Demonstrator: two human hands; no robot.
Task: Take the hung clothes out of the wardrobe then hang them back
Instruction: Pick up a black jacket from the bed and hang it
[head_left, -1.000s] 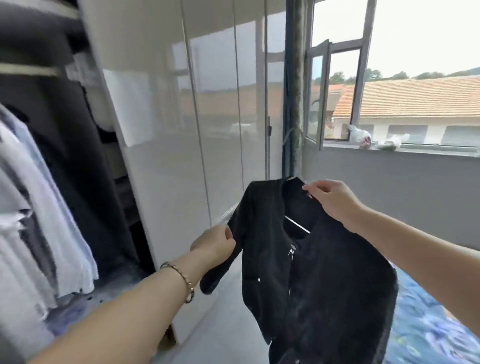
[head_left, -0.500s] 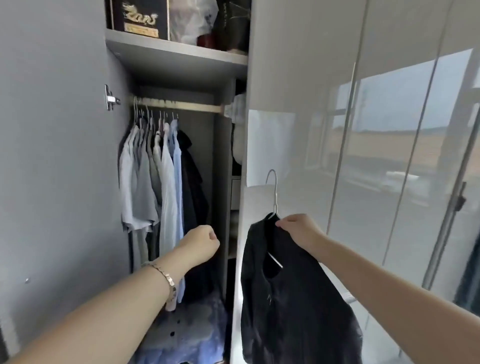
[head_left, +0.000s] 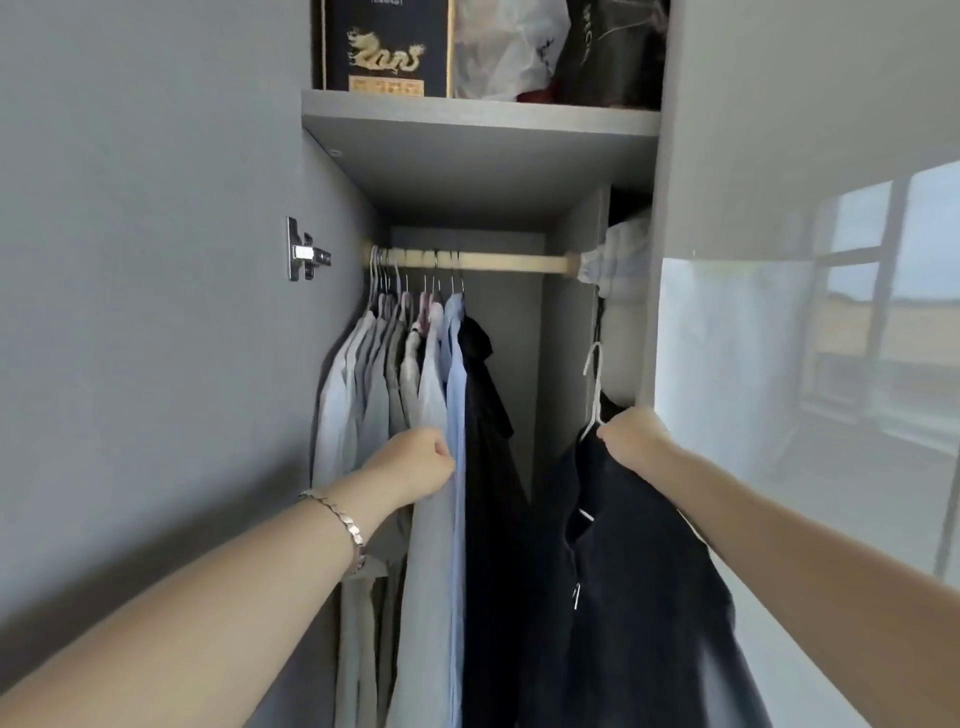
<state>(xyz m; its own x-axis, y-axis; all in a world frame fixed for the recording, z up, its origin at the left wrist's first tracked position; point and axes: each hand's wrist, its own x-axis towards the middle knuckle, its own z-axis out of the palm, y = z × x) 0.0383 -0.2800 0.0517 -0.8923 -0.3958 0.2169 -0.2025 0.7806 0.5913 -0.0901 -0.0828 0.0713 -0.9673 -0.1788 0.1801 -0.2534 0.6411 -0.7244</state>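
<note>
The open wardrobe (head_left: 509, 338) has a row of pale shirts (head_left: 395, 405) and one dark shirt (head_left: 483, 395) bunched at the left end of its wooden rail (head_left: 498, 261). The right stretch of the rail is bare up to the side wall. The black jacket (head_left: 639, 597) is out of the wardrobe, in front of its right side and below the rail. The taking-out therefore looks done for this piece, and the hanging-back is the step in hand but is not yet finished, as its hook is on nothing. Whether other garments have had their turn cannot be told. The jacket's long axis slants, with the collar up and away toward the wardrobe and the hem falling toward the lower right, out of view. The left hand (head_left: 413, 470) is clenched in a fist against the pale blue shirt, with no cloth visibly inside it, likely keeping the row aside. The right hand (head_left: 636, 436) pinches the hanger (head_left: 595, 384) at the collar. The hanger's thin white hook stands nearly upright and points at the bare rail above.
</note>
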